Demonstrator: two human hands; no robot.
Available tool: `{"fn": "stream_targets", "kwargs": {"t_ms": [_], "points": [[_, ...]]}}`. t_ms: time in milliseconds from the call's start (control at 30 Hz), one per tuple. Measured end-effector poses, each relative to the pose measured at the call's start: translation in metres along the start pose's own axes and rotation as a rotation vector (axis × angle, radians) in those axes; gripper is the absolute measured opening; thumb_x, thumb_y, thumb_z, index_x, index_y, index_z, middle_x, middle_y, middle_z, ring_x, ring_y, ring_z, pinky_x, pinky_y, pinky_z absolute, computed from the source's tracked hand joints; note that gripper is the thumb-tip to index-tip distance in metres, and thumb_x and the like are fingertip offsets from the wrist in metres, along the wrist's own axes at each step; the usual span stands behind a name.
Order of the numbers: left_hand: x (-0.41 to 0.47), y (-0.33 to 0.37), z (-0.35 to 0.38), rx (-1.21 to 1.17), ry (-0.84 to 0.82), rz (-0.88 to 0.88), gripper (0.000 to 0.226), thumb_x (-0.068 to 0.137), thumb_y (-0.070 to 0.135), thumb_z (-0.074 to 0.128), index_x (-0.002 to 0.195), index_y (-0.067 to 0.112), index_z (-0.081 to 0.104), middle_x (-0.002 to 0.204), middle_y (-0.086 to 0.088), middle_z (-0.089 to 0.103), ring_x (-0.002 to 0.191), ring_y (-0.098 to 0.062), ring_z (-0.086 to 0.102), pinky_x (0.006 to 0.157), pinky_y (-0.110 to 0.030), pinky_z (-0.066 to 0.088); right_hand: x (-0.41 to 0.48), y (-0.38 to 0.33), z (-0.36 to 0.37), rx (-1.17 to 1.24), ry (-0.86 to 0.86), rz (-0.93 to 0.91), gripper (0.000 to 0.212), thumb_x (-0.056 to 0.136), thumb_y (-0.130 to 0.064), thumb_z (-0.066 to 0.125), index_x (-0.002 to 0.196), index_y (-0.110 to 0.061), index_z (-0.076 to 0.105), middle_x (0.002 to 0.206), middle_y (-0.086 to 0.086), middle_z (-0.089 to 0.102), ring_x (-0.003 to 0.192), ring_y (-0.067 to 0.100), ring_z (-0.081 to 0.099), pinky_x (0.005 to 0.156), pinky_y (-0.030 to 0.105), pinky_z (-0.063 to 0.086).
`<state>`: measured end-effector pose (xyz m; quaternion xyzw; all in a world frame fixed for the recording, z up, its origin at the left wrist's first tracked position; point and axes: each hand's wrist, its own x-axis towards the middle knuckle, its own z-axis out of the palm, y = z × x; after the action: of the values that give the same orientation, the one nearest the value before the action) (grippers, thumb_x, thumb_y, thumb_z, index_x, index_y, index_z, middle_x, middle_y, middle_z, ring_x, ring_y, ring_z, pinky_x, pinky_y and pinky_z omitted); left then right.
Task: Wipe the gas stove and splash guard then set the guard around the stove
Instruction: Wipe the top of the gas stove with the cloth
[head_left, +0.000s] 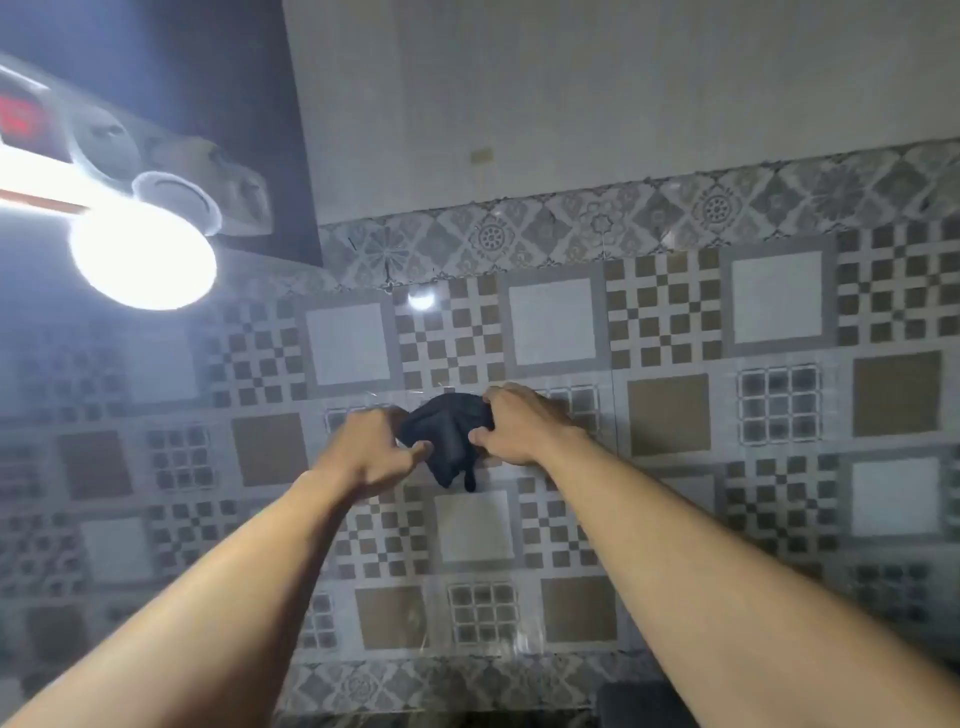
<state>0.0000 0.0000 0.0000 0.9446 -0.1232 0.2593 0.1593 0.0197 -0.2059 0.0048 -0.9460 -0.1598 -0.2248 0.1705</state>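
A dark cloth (449, 441) is bunched up in front of the patterned wall tiles at the centre of the view. My left hand (371, 454) grips its left edge and my right hand (511, 423) grips its right edge, both arms stretched forward. A thin transparent sheet (467, 644) with faint glints seems to cover the tiles; whether it is the splash guard I cannot tell. The gas stove is not in view.
A bright round bulb (143, 260) glares at the upper left beside a power strip (156, 171) with white plugs. The wall (779, 312) carries grey, brown and white tiles. A dark object (644, 706) shows at the bottom edge.
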Motion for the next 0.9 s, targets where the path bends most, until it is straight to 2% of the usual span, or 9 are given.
{"fn": "stream_targets", "kwargs": {"t_ms": [133,267,333,433,500,600,700,833,900], "points": [[0.018,-0.007,0.015,0.012,0.041,-0.043,0.039,0.083,0.035,0.064,0.118,0.018,0.063,0.116,-0.006,0.065,0.098,-0.023,0.062,0.081,-0.033,0.054,0.021,-0.001,0.014,-0.085,0.033,-0.029,0.05,0.094,-0.03,0.061,0.139,-0.011,0.048,0.136,0.011,0.052,0.117,0.03,0.053,0.09,0.039,0.049],[0.03,-0.012,0.038,-0.016,0.085,-0.04,0.045,0.088,0.029,0.061,0.13,0.014,0.055,0.125,-0.009,0.057,0.106,-0.028,0.06,0.088,-0.038,0.053,0.033,-0.002,0.032,-0.158,0.107,-0.054,0.046,0.097,-0.031,0.057,0.137,-0.011,0.049,0.133,0.01,0.056,0.115,0.029,0.056,0.089,0.037,0.046],[0.036,-0.017,0.048,-0.01,0.145,-0.051,0.042,0.093,0.027,0.058,0.132,0.014,0.053,0.126,-0.01,0.059,0.106,-0.03,0.061,0.082,-0.036,0.051,0.039,-0.002,0.041,-0.141,0.178,-0.05,0.043,0.099,-0.03,0.056,0.136,-0.01,0.05,0.129,0.011,0.059,0.113,0.028,0.057,0.089,0.037,0.048],[0.044,-0.023,0.056,0.03,0.266,-0.07,0.031,0.098,0.022,0.052,0.128,0.016,0.058,0.116,-0.01,0.068,0.098,-0.029,0.064,0.071,-0.031,0.045,0.045,-0.003,0.048,-0.037,0.228,-0.019,0.037,0.098,-0.023,0.059,0.131,-0.008,0.052,0.118,0.012,0.062,0.102,0.028,0.061,0.084,0.039,0.055],[0.05,-0.027,0.056,0.072,0.313,-0.07,0.027,0.098,0.02,0.049,0.118,0.017,0.067,0.104,-0.01,0.072,0.089,-0.028,0.063,0.066,-0.033,0.046,0.051,-0.004,0.048,-0.002,0.229,0.001,0.025,0.097,-0.016,0.059,0.119,-0.006,0.06,0.11,0.012,0.063,0.093,0.027,0.062,0.08,0.04,0.057],[0.055,-0.028,0.05,0.154,0.277,-0.05,0.024,0.095,0.019,0.05,0.1,0.016,0.073,0.092,-0.009,0.071,0.079,-0.025,0.055,0.065,-0.035,0.046,0.054,-0.006,0.04,0.078,0.225,0.039,0.013,0.096,-0.017,0.06,0.099,-0.005,0.066,0.102,0.008,0.059,0.084,0.025,0.06,0.075,0.039,0.056],[0.053,-0.025,0.038,0.126,0.257,-0.053,0.021,0.093,0.024,0.049,0.094,0.016,0.069,0.091,-0.007,0.069,0.082,-0.028,0.058,0.072,-0.041,0.053,0.048,-0.007,0.027,0.191,0.176,0.068,0.016,0.096,-0.02,0.058,0.084,-0.009,0.057,0.088,0.005,0.058,0.077,0.023,0.059,0.065,0.035,0.053],[0.044,-0.012,0.019,-0.055,0.086,-0.144,0.024,0.095,0.033,0.053,0.103,0.016,0.067,0.096,-0.005,0.068,0.088,-0.026,0.064,0.078,-0.04,0.055,0.031,-0.005,0.006,0.324,0.076,0.15,0.021,0.096,-0.022,0.056,0.095,-0.003,0.063,0.092,0.01,0.066,0.081,0.022,0.062,0.07,0.033,0.051],[0.037,-0.001,0.011,-0.14,-0.015,-0.189,0.027,0.095,0.034,0.057,0.101,0.012,0.071,0.097,-0.006,0.069,0.091,-0.026,0.066,0.082,-0.04,0.056,0.02,-0.002,-0.001,0.361,0.005,0.196,0.022,0.095,-0.023,0.058,0.086,-0.003,0.063,0.08,0.008,0.061,0.074,0.02,0.057,0.066,0.031,0.046]]}}
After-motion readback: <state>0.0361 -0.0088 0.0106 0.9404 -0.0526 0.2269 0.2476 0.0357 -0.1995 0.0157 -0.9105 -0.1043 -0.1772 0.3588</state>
